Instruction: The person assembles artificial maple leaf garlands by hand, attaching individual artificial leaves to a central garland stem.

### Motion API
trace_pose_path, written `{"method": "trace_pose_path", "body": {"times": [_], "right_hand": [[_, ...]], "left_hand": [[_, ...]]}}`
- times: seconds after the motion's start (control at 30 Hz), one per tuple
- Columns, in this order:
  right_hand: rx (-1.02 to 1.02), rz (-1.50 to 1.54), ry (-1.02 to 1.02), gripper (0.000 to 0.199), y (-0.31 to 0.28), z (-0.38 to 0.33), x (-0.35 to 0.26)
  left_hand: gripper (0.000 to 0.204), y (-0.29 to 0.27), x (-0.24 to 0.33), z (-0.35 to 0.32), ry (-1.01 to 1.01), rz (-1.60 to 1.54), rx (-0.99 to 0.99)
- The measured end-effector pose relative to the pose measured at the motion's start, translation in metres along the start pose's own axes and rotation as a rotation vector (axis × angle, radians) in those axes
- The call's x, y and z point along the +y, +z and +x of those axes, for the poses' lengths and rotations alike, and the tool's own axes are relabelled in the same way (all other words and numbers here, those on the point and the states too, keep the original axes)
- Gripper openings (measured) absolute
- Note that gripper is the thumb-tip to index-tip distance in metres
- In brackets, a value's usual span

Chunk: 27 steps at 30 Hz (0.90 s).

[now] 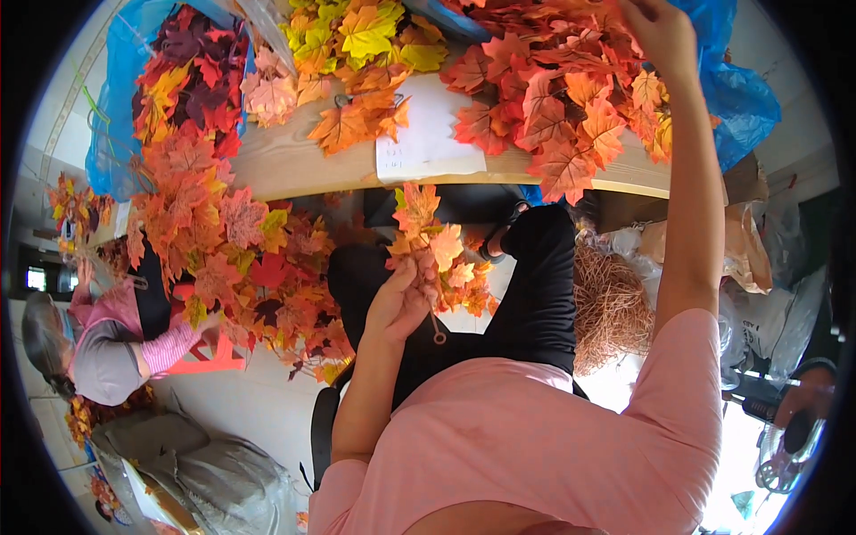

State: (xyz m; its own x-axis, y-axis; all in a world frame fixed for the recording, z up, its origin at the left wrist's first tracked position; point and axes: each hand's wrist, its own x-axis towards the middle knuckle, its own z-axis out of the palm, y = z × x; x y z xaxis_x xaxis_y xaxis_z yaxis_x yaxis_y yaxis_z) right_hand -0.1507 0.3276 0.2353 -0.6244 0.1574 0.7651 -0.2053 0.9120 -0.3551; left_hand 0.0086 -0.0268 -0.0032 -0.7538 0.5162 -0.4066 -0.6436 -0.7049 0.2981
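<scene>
My left hand [401,299] is closed around the stem of an artificial maple leaf garland [417,209] above my lap. Orange and yellow leaves stick out above and beside the fingers, and a stem end with a small ring [439,338] hangs below them. My right arm stretches up to the far right of the table. There my right hand [664,36] is at a heap of red-orange artificial maple leaves [557,98]. Its fingertips run into the dark upper rim among the leaves, so their grip is hidden.
On the wooden table [285,165] lie yellow-orange leaves [352,120] and a white paper sheet [428,147]. A blue bag [116,143] holds dark red leaves. Leaf garlands [241,259] hang off the left edge. Brown twine-like strands [606,308] lie right of my leg. Another person [102,357] sits at left.
</scene>
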Motion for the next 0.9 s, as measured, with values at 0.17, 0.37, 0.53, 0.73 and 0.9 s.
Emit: {"method": "trace_pose_path", "body": {"times": [0.17,0.37,0.53,0.73,0.9], "right_hand": [[-0.102,0.062,-0.166,0.019,-0.039,-0.062,-0.059],[-0.867,0.44,0.056,0.006,-0.018,-0.181,-0.132],[-0.774,0.53,-0.009,0.006,0.051,-0.256,-0.12],[-0.718,0.637,0.134,0.007,0.061,-0.275,-0.124],[-0.719,0.651,0.117,0.007,0.061,-0.274,-0.124]], "left_hand": [[0.021,0.011,0.007,0.004,0.248,0.193,0.073],[0.015,0.03,0.012,0.004,0.404,0.407,0.275],[0.016,0.038,0.002,0.006,0.416,0.57,0.293],[0.013,0.04,-0.005,0.002,0.48,0.713,0.325],[0.015,0.036,-0.008,0.003,0.507,0.726,0.321]]}}
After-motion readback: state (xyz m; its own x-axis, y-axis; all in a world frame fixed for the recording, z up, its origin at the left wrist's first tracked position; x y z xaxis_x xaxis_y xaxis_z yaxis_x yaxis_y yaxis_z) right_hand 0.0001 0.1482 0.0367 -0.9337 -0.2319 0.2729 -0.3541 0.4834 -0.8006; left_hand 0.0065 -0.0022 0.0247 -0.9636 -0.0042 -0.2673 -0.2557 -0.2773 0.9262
